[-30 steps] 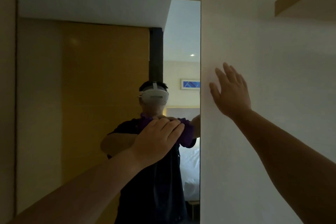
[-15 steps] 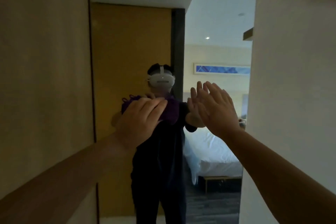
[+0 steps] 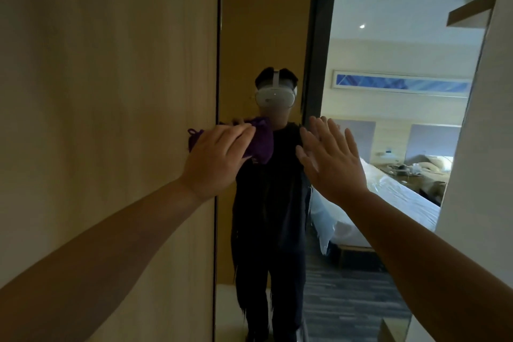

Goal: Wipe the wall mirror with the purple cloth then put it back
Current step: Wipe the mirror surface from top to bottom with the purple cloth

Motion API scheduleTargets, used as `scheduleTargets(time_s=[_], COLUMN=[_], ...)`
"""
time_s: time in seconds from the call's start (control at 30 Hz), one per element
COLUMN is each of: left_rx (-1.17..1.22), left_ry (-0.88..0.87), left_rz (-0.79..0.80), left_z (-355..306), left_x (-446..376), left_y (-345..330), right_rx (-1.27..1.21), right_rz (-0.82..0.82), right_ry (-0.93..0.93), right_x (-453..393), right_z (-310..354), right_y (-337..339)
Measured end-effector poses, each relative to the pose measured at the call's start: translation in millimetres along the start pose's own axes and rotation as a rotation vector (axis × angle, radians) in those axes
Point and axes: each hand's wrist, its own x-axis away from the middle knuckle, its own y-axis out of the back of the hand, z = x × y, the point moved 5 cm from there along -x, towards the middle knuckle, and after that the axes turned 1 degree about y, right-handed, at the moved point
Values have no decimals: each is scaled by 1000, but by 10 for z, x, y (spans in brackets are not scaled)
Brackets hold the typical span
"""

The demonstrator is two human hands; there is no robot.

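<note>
Wood panel (image 3: 111,91): left of the hands, light grain, full height.
White wall (image 3: 488,175): right of the hands.
Bed (image 3: 388,203): reflection, right of the hands, white cover.
Framed picture (image 3: 399,83): reflection, above the hands, blue.

Wall mirror (image 3: 361,36) carries purple cloth (image 3: 261,141) at its left edge; wood panel (image 3: 111,91) adj.

1. A light wood-grain wall panel (image 3: 105,91) fills the left side.
2. A pale white wall (image 3: 488,175) stands at the right edge.
3. Dim indoor light; a small ceiling spot (image 3: 362,26) glows.
4. A white-covered bed (image 3: 388,203), a long blue framed picture (image 3: 399,83) and dark patterned floor (image 3: 349,300) show between.
</note>
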Motion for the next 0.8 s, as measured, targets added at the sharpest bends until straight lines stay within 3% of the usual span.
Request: scheduleTargets(time_s=[0.23, 0.43, 0.63, 0.8], left_rx=[-88, -147, -131, -146], left_ry=[5, -35, -65, -39], left_rz=[-48, -158, -8, 109], left_z=[252, 340, 482, 262], left_x=[-117, -676, -1168, -608], left_y=[-96, -170, -457, -738], right_rx=[197, 204, 215, 199], right_rz=[40, -55, -159, -255], right_ry=[-43, -25, 13, 44], right_x=[71, 66, 68, 92], right_z=[-192, -262, -297, -319], right_y=[-343, -457, -535, -556])
